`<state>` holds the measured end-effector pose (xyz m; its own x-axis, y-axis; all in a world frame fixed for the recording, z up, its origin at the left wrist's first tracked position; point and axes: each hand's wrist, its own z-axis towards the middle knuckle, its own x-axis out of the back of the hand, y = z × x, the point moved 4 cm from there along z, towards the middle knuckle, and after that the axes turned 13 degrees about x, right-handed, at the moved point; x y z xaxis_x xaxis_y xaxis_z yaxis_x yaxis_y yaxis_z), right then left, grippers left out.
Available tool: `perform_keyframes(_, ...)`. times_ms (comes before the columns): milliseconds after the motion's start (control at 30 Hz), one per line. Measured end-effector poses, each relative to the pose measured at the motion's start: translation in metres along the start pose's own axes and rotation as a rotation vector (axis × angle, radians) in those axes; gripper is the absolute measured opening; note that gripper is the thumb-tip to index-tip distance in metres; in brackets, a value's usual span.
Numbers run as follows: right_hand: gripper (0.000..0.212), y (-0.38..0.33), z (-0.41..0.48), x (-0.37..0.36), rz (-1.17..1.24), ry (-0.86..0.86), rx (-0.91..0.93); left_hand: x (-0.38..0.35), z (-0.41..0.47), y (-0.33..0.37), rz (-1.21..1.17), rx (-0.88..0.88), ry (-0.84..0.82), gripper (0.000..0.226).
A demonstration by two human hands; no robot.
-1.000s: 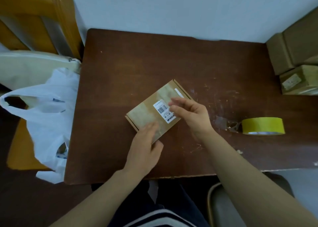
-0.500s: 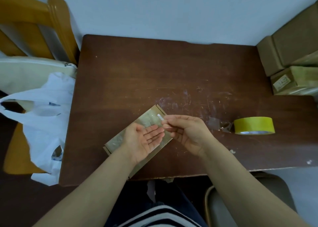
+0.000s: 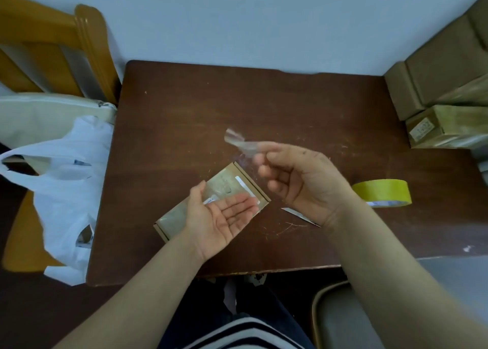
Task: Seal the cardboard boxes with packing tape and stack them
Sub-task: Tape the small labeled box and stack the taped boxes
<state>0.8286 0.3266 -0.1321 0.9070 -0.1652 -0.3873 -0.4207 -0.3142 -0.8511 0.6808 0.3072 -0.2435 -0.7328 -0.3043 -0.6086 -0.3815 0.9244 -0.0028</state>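
Note:
A small flat cardboard box (image 3: 227,190) with a white label lies at an angle near the front of the dark wooden table (image 3: 237,105). My left hand (image 3: 224,216) hovers palm up over the box's near half, fingers spread, holding nothing. My right hand (image 3: 298,179) is raised to the right of the box and pinches a short crumpled strip of clear tape (image 3: 237,140), which sticks up and to the left from my fingertips. A yellow roll of packing tape (image 3: 383,196) lies flat on the table right of my right hand.
A thin blade (image 3: 298,216) lies on the table under my right wrist. Taped cardboard boxes (image 3: 443,97) are stacked at the right edge. A white plastic bag (image 3: 66,179) and a wooden chair (image 3: 52,50) stand to the left.
My right hand has lifted away from the box, pulling a clear strip of tape up with it. My left hand turned palm up over the box.

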Motion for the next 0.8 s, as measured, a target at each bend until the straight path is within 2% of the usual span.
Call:
perform_keyframes(100,0.020,0.041,-0.021,0.006,-0.025,0.036,-0.123,-0.005,-0.015,-0.001,0.038,-0.002,-0.147,0.111)
perform_keyframes(167,0.022,0.062,-0.033,0.010,-0.037,0.064,-0.171,0.001,-0.023,0.003,0.047,-0.042,-0.130,0.110)
perform_keyframes(233,0.016,0.075,-0.042,0.012,-0.071,0.065,-0.196,0.005,-0.031,0.008,0.098,-0.083,-0.085,0.091)
perform_keyframes(300,0.013,0.083,-0.049,0.011,-0.109,0.061,-0.215,0.009,-0.036,0.009,0.178,-0.139,0.000,0.061)
perform_keyframes(467,0.013,0.099,-0.061,0.003,-0.107,0.077,-0.268,0.025,-0.040,0.010,0.279,-0.380,0.319,0.015)
perform_keyframes(567,0.011,0.115,-0.071,-0.001,-0.103,0.105,-0.321,0.040,-0.048,0.014,0.280,-0.462,0.382,0.017)
perform_keyframes(800,0.012,0.154,-0.077,-0.007,-0.085,0.129,-0.452,0.072,-0.063,0.021,0.521,-0.488,0.535,0.011)
